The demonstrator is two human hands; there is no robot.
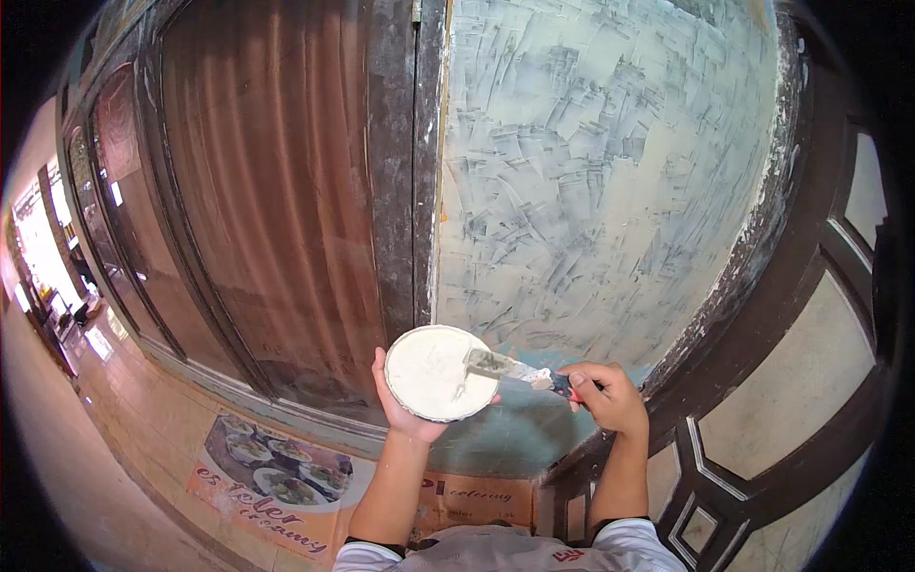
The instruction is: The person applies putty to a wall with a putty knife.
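My left hand [407, 412] is closed round a shallow round tub [419, 417] from below, its thumb and fingers showing at the sides. White putty [429, 370] fills the tub, smooth on top with a small groove near the right. In my right hand [610, 396] is a putty knife [519, 372], gripped by its black and red handle. Its flat metal blade rests on or just over the putty at the tub's right side, and I cannot tell which. White putty clings where the blade meets the handle. Behind them stands a wall panel [600, 181] covered in patchy white and grey strokes.
A worn dark frame [398, 172] divides the wall from a glazed panel with a brown curtain [267, 191]. To the right is a dark panelled door [772, 372]. A printed banner [276, 467] lies on the tiled floor at the lower left. The wall's lower strip is bare blue-green [505, 434].
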